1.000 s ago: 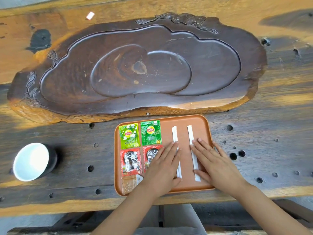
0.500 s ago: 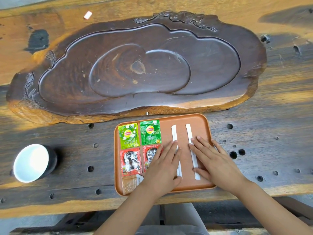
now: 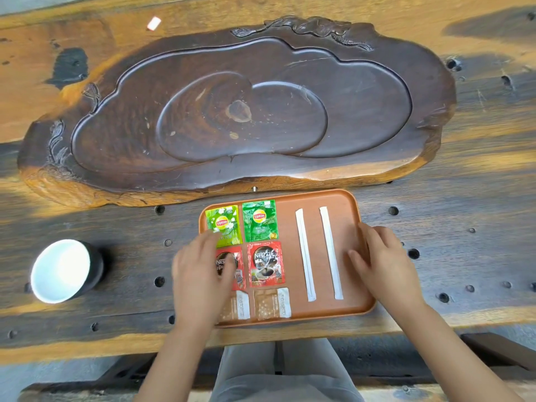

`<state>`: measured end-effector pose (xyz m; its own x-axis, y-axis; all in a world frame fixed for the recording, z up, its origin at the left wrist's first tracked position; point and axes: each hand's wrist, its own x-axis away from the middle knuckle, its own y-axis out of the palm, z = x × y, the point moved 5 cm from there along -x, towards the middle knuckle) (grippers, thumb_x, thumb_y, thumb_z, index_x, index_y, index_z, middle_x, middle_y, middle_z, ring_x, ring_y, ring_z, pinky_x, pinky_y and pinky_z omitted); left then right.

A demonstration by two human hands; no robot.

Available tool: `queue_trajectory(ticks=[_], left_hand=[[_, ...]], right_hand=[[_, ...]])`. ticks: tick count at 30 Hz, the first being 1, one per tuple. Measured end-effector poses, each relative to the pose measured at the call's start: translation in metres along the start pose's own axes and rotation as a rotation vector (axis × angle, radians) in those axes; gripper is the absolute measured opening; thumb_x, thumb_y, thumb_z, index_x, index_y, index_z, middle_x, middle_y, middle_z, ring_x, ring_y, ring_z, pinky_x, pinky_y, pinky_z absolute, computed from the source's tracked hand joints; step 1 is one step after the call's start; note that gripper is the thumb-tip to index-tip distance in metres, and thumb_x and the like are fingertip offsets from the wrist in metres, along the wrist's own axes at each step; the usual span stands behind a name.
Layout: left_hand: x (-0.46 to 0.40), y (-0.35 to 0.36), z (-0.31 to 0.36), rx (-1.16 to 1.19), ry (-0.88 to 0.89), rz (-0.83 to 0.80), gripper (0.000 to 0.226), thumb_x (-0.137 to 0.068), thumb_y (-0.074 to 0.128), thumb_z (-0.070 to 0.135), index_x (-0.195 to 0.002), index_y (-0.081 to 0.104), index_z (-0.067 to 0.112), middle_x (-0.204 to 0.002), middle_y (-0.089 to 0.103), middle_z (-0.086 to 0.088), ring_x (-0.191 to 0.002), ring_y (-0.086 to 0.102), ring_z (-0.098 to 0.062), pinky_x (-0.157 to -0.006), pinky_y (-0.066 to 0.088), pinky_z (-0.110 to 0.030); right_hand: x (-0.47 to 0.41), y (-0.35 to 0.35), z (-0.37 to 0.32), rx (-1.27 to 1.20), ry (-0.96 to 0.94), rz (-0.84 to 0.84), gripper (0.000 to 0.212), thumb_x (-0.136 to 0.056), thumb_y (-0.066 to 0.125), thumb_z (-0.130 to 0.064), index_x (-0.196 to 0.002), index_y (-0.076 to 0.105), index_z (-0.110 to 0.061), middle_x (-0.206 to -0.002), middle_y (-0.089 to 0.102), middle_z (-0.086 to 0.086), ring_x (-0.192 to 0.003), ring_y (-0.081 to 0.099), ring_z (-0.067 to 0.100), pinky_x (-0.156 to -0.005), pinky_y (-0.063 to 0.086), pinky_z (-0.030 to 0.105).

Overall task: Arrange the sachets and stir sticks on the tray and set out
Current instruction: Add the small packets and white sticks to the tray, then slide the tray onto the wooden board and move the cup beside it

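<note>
1. One orange-brown tray (image 3: pixel 316 198) is being carried at the near edge of the wooden tabletop (image 3: pixel 464 256), just in front of one carved dark wood tea board (image 3: pixel 377 82).
2. Six sachets are being shown in three rows of two on the tray's left half: two green Lipton tea sachets, the left one (image 3: pixel 224 224) and the right one (image 3: pixel 260 220), along the far edge; two red Nescafé sachets, the left one (image 3: pixel 239 274) and the right one (image 3: pixel 266 264), in the middle; two brown-and-white sachets, the left one (image 3: pixel 240 304) and the right one (image 3: pixel 272 303), along the near edge.
3. Two white paper-wrapped stir sticks, the left one (image 3: pixel 305 253) and the right one (image 3: pixel 330 252), are being shown side by side and apart on the tray's right half, running from far edge to near edge.
4. The tray's left edge is being covered by the left hand (image 3: pixel 200 274), blurred, its fingers spread loosely over the left column of sachets; nothing is seen being pinched.
5. The tray's right edge is being met by the right hand (image 3: pixel 383 265), with the thumb inside the rim and the fingers over it; a firm clamp cannot be confirmed.
6. One white-lined dark cup (image 3: pixel 65 269) is being shown well to the left of the tray.
7. One small white scrap (image 3: pixel 154 23) is being shown near the tabletop's far edge.
</note>
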<state>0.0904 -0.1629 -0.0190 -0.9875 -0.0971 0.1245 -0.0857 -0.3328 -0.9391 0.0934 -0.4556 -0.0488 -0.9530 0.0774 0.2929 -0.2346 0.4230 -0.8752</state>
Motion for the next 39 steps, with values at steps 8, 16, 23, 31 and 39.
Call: queue_trajectory(ticks=[8,16,23,31,39], left_hand=[[0.008,0.022,-0.062,0.4,-0.443,-0.223,0.016,-0.09,0.05,0.015,-0.1,0.063,0.015,-0.085,0.064,0.003,-0.074,0.059,-0.01,-0.058,0.04,-0.024],[0.007,0.023,-0.075,0.618,-0.533,-0.26,0.035,-0.085,0.053,-0.005,-0.096,0.066,0.026,-0.087,0.066,0.005,-0.079,0.063,-0.007,-0.061,0.05,-0.024],[0.011,0.0,-0.08,0.739,-0.55,-0.259,0.037,-0.085,0.052,-0.009,-0.104,0.068,0.019,-0.086,0.073,-0.003,-0.081,0.069,-0.016,-0.065,0.057,-0.025],[-0.009,-0.047,-0.082,0.732,-0.429,-0.179,0.039,-0.085,0.055,-0.004,-0.105,0.068,0.027,-0.082,0.074,0.006,-0.078,0.068,-0.01,-0.071,0.054,-0.029],[-0.06,-0.069,-0.096,0.794,-0.358,-0.078,0.045,-0.083,0.053,-0.012,-0.102,0.07,0.025,-0.077,0.073,0.007,-0.07,0.065,0.002,-0.067,0.054,-0.013]], right_hand=[[-0.01,0.005,0.004,-0.121,0.21,-0.077,0.053,-0.079,0.063,-0.01,-0.129,0.046,-0.009,-0.107,0.059,0.016,-0.093,0.058,0.035,-0.068,0.047,0.036],[-0.011,0.0,0.007,-0.268,0.27,-0.121,0.049,-0.077,0.056,-0.002,-0.123,0.055,-0.02,-0.097,0.064,0.009,-0.082,0.059,0.027,-0.061,0.05,0.034],[-0.004,-0.018,0.005,-0.35,0.269,-0.091,0.049,-0.078,0.053,0.002,-0.12,0.059,-0.024,-0.083,0.061,-0.005,-0.072,0.06,0.016,-0.05,0.037,0.021],[-0.017,-0.038,-0.02,-0.423,0.19,-0.054,0.052,-0.08,0.053,0.003,-0.12,0.057,-0.03,-0.085,0.06,-0.014,-0.069,0.059,0.009,-0.055,0.054,0.037],[-0.063,-0.057,-0.054,-0.421,0.127,0.031,0.049,-0.077,0.056,0.003,-0.115,0.061,-0.029,-0.08,0.063,-0.016,-0.066,0.058,-0.006,-0.052,0.038,0.005]])
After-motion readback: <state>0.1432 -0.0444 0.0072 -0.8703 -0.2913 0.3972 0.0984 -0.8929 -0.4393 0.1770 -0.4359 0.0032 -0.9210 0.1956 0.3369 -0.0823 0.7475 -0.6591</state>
